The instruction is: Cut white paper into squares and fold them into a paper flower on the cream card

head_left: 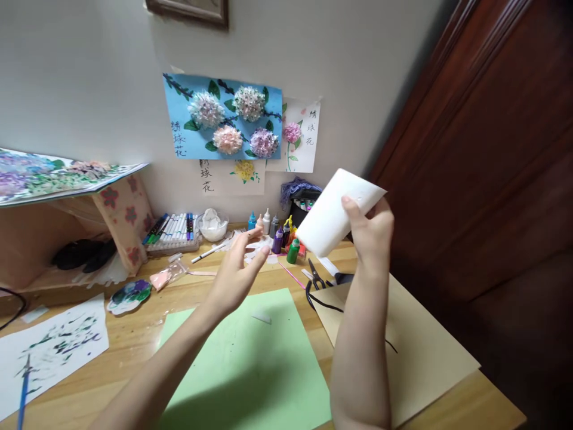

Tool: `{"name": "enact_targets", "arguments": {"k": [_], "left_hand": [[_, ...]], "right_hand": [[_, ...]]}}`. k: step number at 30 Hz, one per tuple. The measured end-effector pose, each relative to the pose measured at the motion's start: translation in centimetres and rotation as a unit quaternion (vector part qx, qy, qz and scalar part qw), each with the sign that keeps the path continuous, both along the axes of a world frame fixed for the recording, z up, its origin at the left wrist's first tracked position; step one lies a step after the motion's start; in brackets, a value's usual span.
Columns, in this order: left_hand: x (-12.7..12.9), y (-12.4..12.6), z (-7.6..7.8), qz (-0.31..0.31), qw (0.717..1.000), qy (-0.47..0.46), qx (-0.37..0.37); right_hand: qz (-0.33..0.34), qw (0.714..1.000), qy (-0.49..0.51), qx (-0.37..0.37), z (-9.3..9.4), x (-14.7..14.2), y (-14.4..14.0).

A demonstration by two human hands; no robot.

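Observation:
My right hand (369,230) is raised above the desk and grips a folded white sheet of paper (333,212) by its lower right side, thumb on the front. My left hand (237,269) hovers to the left of it with fingers apart, holding nothing, a short gap from the paper's lower corner. Under both forearms a light green sheet (250,364) lies flat on the wooden desk (134,334), with a small white scrap (261,316) on it.
A tan card sheet (416,352) lies at the right with scissors (317,276) and a black cord at its far edge. Small paint bottles (280,233), a marker set (174,230), a white bowl (212,226), a palette (129,295) and a painted sheet (54,346) fill the rest of the desk.

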State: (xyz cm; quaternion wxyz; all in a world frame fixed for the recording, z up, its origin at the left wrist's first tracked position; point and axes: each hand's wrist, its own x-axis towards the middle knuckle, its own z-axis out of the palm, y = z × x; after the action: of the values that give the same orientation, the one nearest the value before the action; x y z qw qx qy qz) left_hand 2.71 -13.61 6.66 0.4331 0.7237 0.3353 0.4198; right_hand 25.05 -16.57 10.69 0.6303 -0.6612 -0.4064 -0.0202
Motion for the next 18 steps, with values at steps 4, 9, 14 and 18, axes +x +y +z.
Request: {"name": "enact_targets", "arguments": {"k": [4,9,14,18], "left_hand": [[-0.7,0.8,0.3,-0.032,0.997,-0.021,-0.061],[-2.4,1.3,1.7,-0.075,0.989,-0.07,-0.109],[-3.3,2.6,1.1,0.014,0.979,-0.122,-0.165],[-3.8,3.6,0.3,-0.005,0.968,-0.06,-0.243]], "right_hand": [[0.367,0.92,0.134,-0.025,0.5,-4.8,0.3],[0.478,0.841,0.247,-0.057,-0.8,-8.5,2.5],[0.505,0.799,0.325,-0.01,-2.1,-10.0,4.6],[0.495,0.779,0.384,0.007,-2.4,-10.9,5.1]]}}
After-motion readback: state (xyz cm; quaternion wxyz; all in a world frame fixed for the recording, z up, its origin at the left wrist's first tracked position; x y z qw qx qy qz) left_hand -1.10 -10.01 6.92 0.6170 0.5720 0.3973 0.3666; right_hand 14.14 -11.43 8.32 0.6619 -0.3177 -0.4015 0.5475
